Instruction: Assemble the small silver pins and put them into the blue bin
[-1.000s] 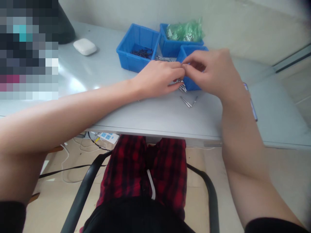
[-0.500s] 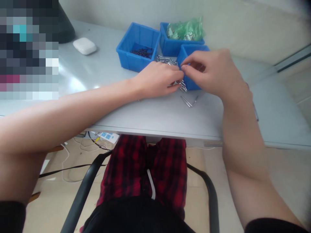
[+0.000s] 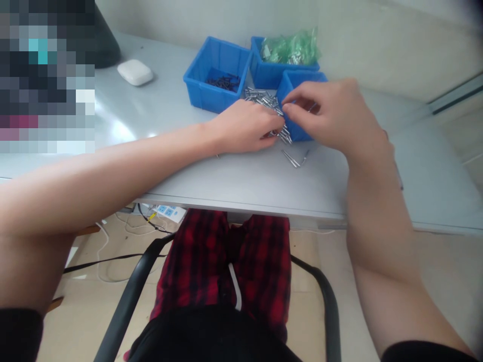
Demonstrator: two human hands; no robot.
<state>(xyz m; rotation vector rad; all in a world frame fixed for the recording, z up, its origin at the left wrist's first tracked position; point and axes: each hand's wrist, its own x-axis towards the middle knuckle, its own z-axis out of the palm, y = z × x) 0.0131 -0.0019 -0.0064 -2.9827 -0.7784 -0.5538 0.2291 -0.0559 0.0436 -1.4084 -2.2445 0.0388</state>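
My left hand [image 3: 247, 125] rests at the near left side of a pile of thin silver metal pins [image 3: 262, 98], fingers curled down into it. What its fingertips hold, if anything, is hidden. My right hand [image 3: 326, 113] is in front of the small blue bin [image 3: 298, 131], thumb and forefinger brought together close to the left fingers. Whatever sits in that pinch is too small to make out. A few loose silver pins [image 3: 292, 160] lie on the table nearer to me. The right hand covers much of the small bin's opening.
A blue bin [image 3: 196, 93] with dark screws [image 3: 225, 82] stands behind the pile. Another blue bin [image 3: 260, 75] holds green plastic bags [image 3: 292, 48]. A white rounded case [image 3: 135, 72] lies on the left of the table [image 3: 241, 183]. A thin rod lies partly behind my right forearm.
My left fingers have drawn slightly away from the right fingertips, and more of the pin pile shows. The right hand stays pinched in nearly the same place. The view has shifted a little.
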